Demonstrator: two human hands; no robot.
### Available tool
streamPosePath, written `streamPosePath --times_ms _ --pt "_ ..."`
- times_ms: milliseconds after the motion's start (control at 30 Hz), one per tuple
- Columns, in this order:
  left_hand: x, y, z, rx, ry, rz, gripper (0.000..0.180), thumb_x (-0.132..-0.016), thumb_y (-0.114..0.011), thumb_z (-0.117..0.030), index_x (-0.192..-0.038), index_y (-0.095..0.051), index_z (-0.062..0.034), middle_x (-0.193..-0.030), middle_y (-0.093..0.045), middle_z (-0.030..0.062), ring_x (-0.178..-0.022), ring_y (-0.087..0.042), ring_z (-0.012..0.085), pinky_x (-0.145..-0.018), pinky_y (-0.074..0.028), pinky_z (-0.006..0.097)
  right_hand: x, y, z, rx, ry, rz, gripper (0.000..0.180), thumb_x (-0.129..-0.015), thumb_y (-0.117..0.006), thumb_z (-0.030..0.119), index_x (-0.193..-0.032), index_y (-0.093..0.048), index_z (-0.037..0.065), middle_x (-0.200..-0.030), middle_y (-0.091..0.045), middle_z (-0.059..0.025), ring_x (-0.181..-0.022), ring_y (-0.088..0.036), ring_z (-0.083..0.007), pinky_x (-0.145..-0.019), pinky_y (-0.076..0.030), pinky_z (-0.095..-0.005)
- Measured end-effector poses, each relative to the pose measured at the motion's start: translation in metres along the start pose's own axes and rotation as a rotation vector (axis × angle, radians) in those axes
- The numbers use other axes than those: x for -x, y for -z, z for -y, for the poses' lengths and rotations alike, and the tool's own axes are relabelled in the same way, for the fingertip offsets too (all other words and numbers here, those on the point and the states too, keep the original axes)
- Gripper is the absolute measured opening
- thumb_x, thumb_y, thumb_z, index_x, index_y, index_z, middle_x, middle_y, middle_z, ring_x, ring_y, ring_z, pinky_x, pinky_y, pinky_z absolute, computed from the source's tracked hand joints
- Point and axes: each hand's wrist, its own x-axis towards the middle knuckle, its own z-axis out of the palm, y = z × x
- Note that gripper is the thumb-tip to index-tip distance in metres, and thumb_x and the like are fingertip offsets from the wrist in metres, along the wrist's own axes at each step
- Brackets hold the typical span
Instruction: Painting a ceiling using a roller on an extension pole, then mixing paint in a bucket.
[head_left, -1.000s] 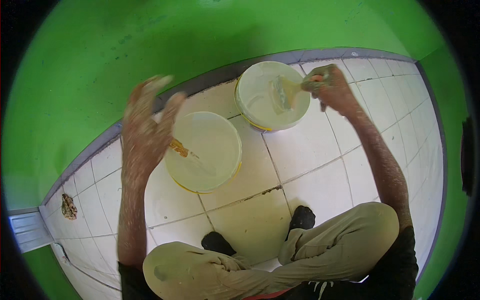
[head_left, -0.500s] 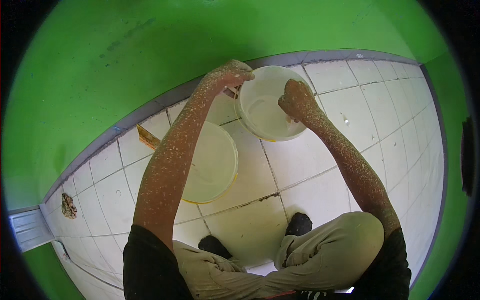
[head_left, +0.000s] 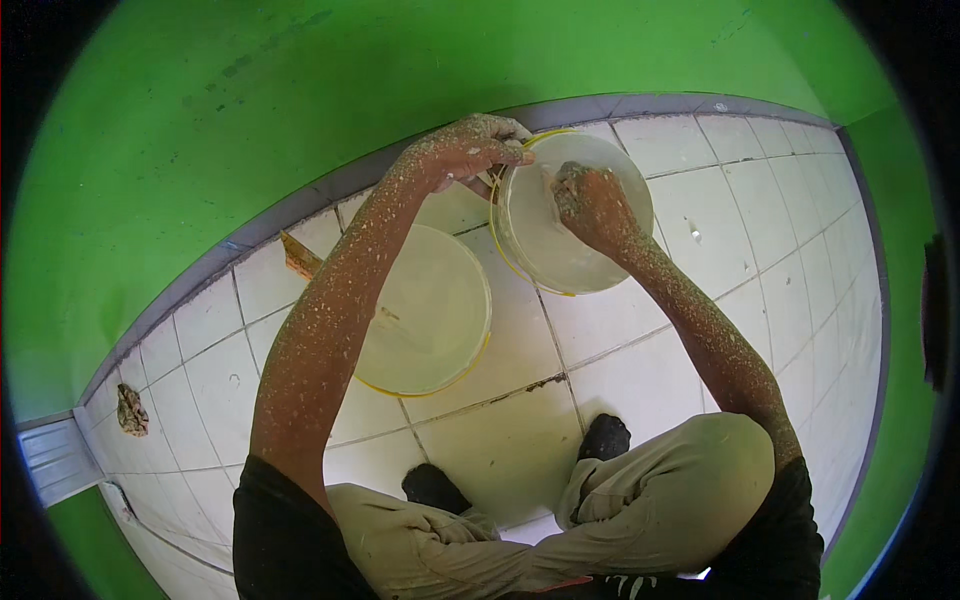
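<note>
Gripping the rim of the tilted bucket (head_left: 575,215), the left hand (head_left: 470,150) steadies it, so the right hand (head_left: 590,205) reaches inside; its grasp I cannot tell.

Far bucket: the pale round plastic bucket (head_left: 575,215) is standing on the white tiled floor (head_left: 770,230), just before the green wall (head_left: 250,120).
Near bucket: the second pale round plastic bucket (head_left: 430,310) is sitting left of it, nearer the person.
Hands: the left hand (head_left: 470,150) is gripping the far bucket's rim; the right hand (head_left: 590,200) is reaching inside.
</note>
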Motion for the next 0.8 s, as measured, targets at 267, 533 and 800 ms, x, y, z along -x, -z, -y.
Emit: streamPosePath --times_ms 267,533,800 --pt "0.012 -0.001 -0.004 -0.101 -0.042 -0.020 0.049 -0.082 -0.073 -0.029 -0.124 -0.057 -0.0090 -0.114 -0.059 0.0093 -0.105 -0.059 0.0217 -0.079 -0.060 0.039 0.012 0.031 0.017 -0.012 0.273 0.310 0.022 -0.086 -0.058 0.010 -0.104 -0.063 0.000 -0.096 -0.065 -0.0195 -0.092 -0.062 -0.0378 -0.081 -0.050 -0.0456" --pt "0.024 -0.010 -0.016 -0.162 -0.048 0.047 0.052 -0.082 -0.074 -0.030 -0.125 -0.057 -0.0085 -0.104 -0.057 0.0086 -0.098 -0.060 0.0197 -0.078 -0.060 0.037 0.033 0.044 0.022 0.138 0.365 0.634 0.026 -0.085 -0.060 0.011 -0.111 -0.062 0.004 -0.105 -0.062 -0.0159 -0.105 -0.058 -0.0321 -0.090 -0.048 -0.0433" --pt "0.027 -0.010 -0.028 -0.263 -0.209 -0.004 0.048 -0.079 -0.075 -0.028 -0.119 -0.062 -0.0056 -0.096 -0.067 0.0135 -0.080 -0.065 0.0191 -0.067 -0.058 0.034 0.040 0.069 0.032 0.466 0.402 0.315 0.042 -0.080 -0.057 0.003 -0.122 -0.052 -0.004 -0.108 -0.060 -0.0186 -0.099 -0.061 -0.0314 -0.084 -0.053 -0.0386"
